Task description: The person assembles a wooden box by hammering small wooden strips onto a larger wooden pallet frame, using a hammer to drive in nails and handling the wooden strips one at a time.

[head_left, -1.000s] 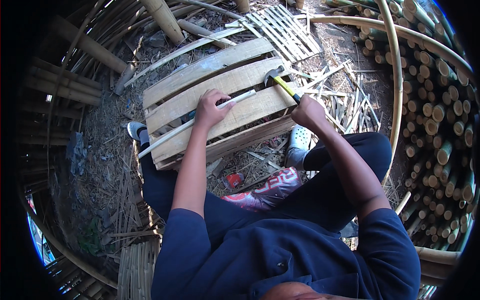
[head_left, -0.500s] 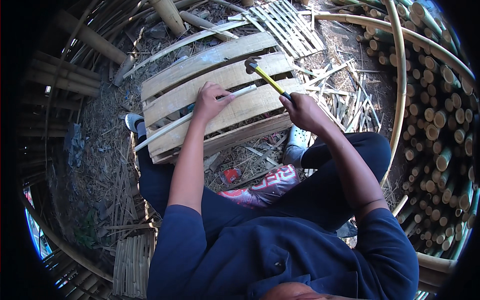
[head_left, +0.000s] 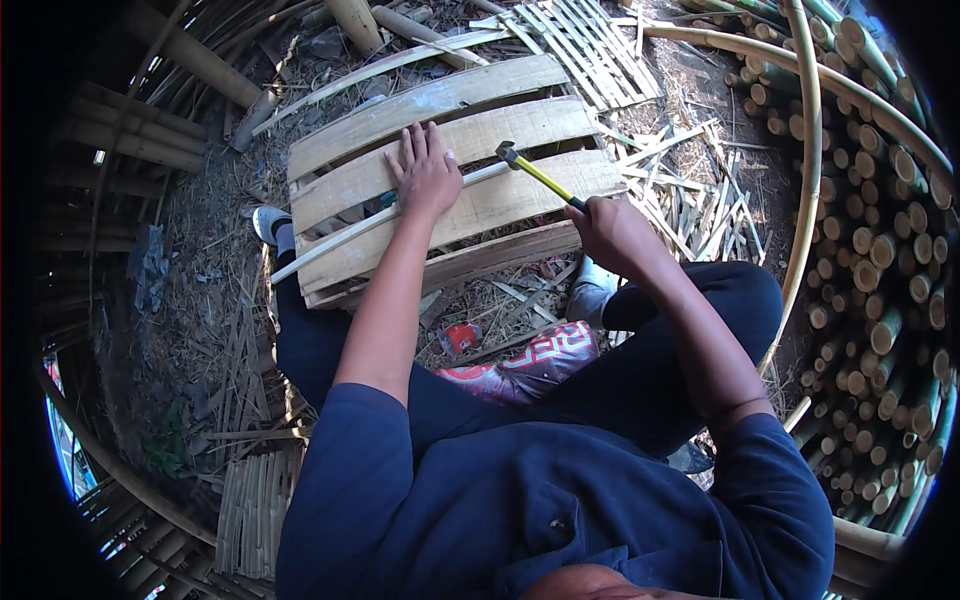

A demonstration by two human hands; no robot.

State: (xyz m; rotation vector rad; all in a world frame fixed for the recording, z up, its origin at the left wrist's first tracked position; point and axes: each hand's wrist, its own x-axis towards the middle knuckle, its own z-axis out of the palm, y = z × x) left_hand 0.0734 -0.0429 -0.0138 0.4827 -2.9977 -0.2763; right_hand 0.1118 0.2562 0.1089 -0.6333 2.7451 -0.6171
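Note:
A slatted wooden crate (head_left: 520,122) lies in front of my legs, with gaps between its boards. Across its top runs a long, thin bamboo strip (head_left: 335,241), its left end sticking out past the crate. My left hand (head_left: 428,175) rests flat on the boards with fingers spread, the palm and wrist over part of the strip. In my right hand (head_left: 612,232) is a hammer (head_left: 545,182) with a yellow and black handle, gripped near its end. The hammer's head is at the strip's right end; whether they touch I cannot tell.
Split bamboo pieces (head_left: 690,215) lie scattered right of the crate, and a slatted bamboo panel (head_left: 590,55) lies beyond it. Stacked bamboo poles (head_left: 870,270) fill the far right behind a curved pole (head_left: 808,150). A printed sack (head_left: 530,362) lies between my legs.
My left hand has gone from pinching the strip to lying flat with fingers spread. The hammer head has come down a little toward the strip's right end.

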